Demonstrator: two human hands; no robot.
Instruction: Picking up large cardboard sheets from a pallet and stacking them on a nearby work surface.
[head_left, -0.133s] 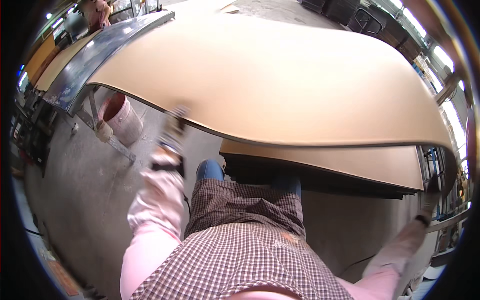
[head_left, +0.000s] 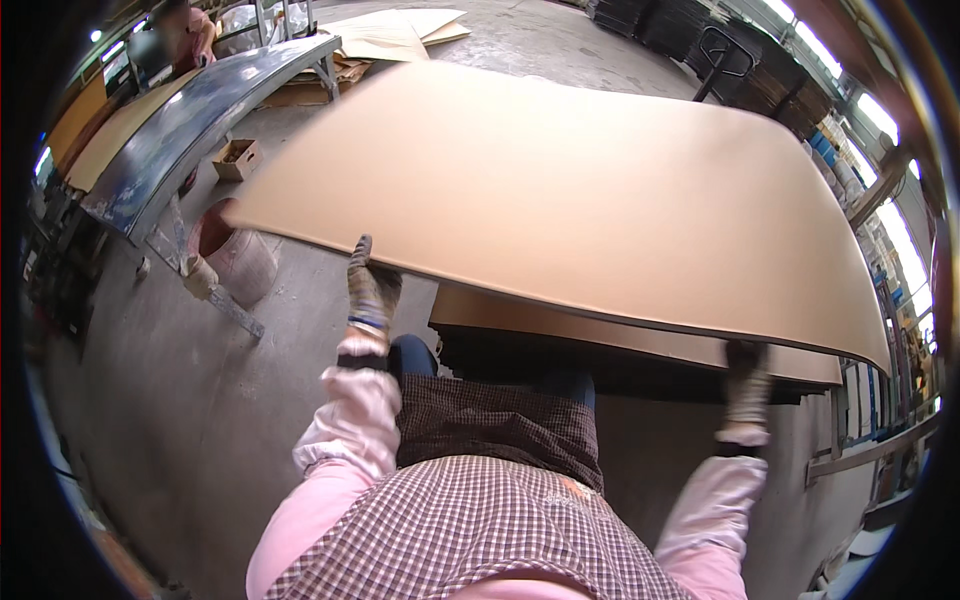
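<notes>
A very big, thin, smooth tan board (head_left: 560,190) is held up flat in the air, over a stack of the same boards (head_left: 620,335) on the grey concrete floor (head_left: 150,400). Far to the left of the big board stands a long dark metal desk (head_left: 190,120). Just below the board's left corner sits a round pink bucket (head_left: 235,255). The left hand (head_left: 372,290), in a knit glove, has its fingers closed on the board's near edge. The right hand (head_left: 745,385), in a dark glove, grips the same edge further right.
</notes>
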